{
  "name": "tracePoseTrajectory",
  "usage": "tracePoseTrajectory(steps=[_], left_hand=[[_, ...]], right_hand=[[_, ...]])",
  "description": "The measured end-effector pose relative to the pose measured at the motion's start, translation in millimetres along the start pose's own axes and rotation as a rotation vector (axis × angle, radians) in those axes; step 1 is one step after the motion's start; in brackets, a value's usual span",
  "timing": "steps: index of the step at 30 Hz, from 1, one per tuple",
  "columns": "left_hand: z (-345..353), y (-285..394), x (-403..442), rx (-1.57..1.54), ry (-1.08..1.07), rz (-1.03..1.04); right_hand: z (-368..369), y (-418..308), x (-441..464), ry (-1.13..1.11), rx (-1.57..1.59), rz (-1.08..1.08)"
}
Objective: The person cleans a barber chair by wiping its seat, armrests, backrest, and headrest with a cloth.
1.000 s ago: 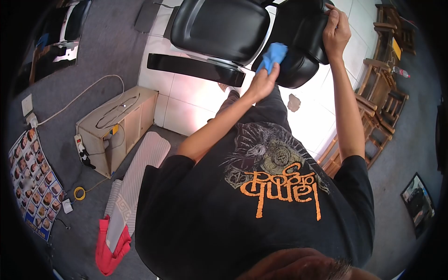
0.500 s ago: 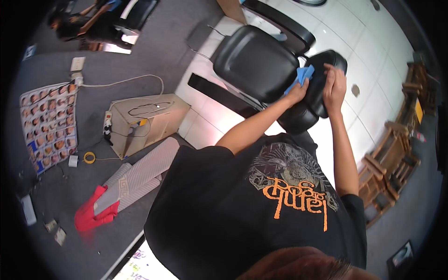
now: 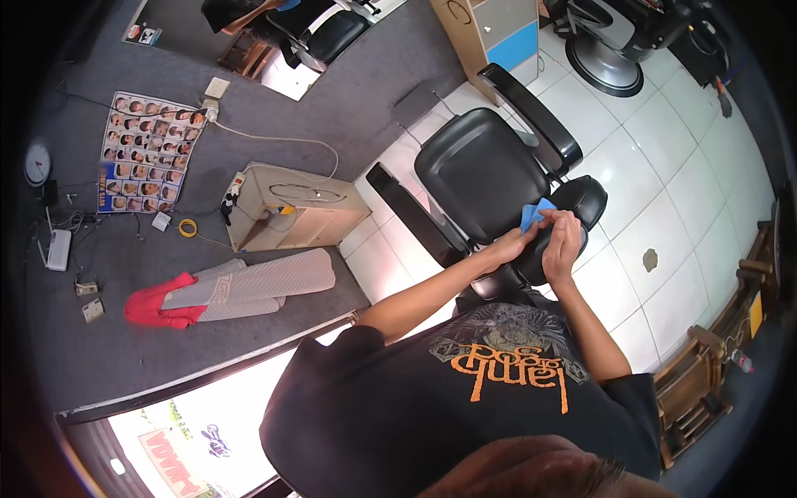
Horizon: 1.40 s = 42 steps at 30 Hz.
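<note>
My left hand (image 3: 508, 247) is closed around a folded blue cloth (image 3: 534, 216), which sticks up above the fingers. Close beside it, my right hand (image 3: 562, 242) has its bent fingers against the right edge of the cloth, apparently pinching it. Both hands are over the black padded backrest (image 3: 585, 199) of a barber chair. The chair's black seat (image 3: 481, 170) lies just beyond, between two black armrests (image 3: 531, 116). Part of the backrest is hidden behind my hands.
To the left stand a low wooden cabinet (image 3: 311, 228) and a hairstyle poster (image 3: 149, 153) on the dark wall. A striped cloth bundle (image 3: 249, 286) lies near them. Another chair's round base (image 3: 604, 68) is at upper right; a wooden bench (image 3: 693, 386) is at right.
The view has shifted, showing more of the doorway and the second chair. My right hand has come off the far part of the backrest to meet the left hand at the blue cloth.
</note>
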<state>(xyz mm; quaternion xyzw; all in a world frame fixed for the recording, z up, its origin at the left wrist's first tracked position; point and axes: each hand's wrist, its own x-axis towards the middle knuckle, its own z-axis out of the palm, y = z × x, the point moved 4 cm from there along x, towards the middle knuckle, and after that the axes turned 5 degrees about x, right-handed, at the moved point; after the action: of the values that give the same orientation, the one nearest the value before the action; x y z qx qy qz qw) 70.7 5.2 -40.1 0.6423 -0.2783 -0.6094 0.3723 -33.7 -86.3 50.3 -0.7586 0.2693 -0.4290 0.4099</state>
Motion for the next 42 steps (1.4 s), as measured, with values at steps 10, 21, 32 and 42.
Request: tracePoseTrajectory(steps=[10, 21, 32, 42], left_hand=[[-5.6, -109.3, 168.1, -0.021, -0.134, 0.231], [-36.3, -24.7, -23.6, 0.093, 0.015, -0.307], [-7.7, 11.4, 151.7, 0.149, -0.042, -0.001], [-74.1, -176.6, 84.7, 0.205, -0.146, -0.476]], right_hand=[[-8.6, 6.8, 11.5, -0.049, 0.151, 0.102], [-32.3, 102.8, 61.0, -0.066, -0.189, 0.205], [-37.3, 112.8, 59.9, 0.185, -0.025, 0.214], [-36.2, 109.3, 59.2, 0.147, -0.094, 0.313]])
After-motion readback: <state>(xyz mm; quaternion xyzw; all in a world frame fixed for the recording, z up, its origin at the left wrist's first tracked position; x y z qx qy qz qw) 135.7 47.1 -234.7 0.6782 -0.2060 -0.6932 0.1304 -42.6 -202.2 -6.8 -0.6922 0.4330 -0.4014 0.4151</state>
